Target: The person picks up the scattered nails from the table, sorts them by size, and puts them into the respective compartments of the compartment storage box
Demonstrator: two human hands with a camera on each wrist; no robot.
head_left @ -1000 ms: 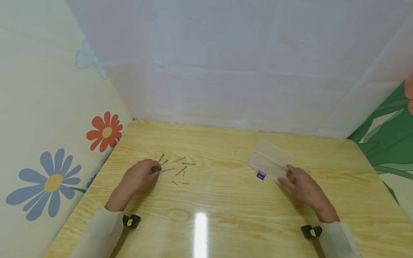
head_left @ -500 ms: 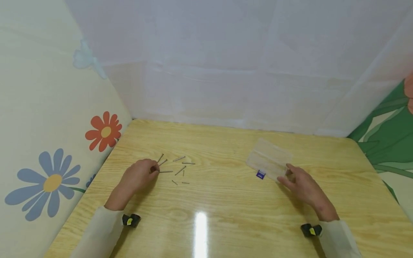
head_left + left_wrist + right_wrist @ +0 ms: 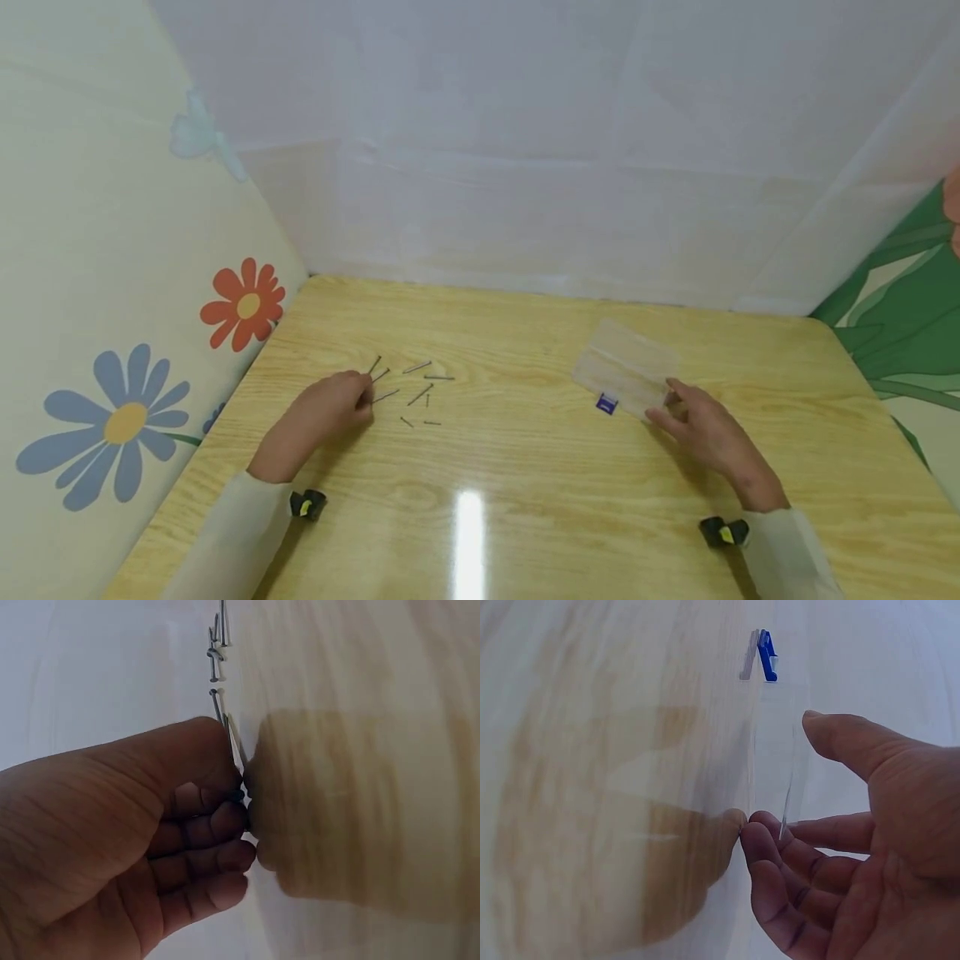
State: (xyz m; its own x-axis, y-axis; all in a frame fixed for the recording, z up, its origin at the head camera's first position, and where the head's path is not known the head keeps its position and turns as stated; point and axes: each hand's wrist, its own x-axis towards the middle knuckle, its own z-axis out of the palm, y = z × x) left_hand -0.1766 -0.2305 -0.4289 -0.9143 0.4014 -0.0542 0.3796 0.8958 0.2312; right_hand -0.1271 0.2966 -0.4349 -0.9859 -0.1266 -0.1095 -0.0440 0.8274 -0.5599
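My left hand (image 3: 322, 417) is at the left of the table, its thumb and fingers pinching a thin metal nail (image 3: 386, 395). In the left wrist view, a dark nail head (image 3: 237, 795) shows between the fingertips. Several loose nails (image 3: 420, 395) of different lengths lie just beyond and to the right. On the right side, a clear flat plastic case (image 3: 626, 358) with a blue clasp (image 3: 607, 404) rests on the table. At its near right corner is my right hand (image 3: 708, 433); the fingers touch the case edge, while the thumb stands apart from it in the right wrist view.
The wood-grain table (image 3: 525, 467) reflects a bright light strip near its front. A pale cloth (image 3: 487, 167) hangs along the back edge. Flower-printed cloth (image 3: 97, 250) borders the left side, and more printed cloth (image 3: 907, 317) borders the right.
The left hand has shifted very slightly right, and the nail in it has swung, its far end dipping and then rising. The right hand and the case have stayed put.
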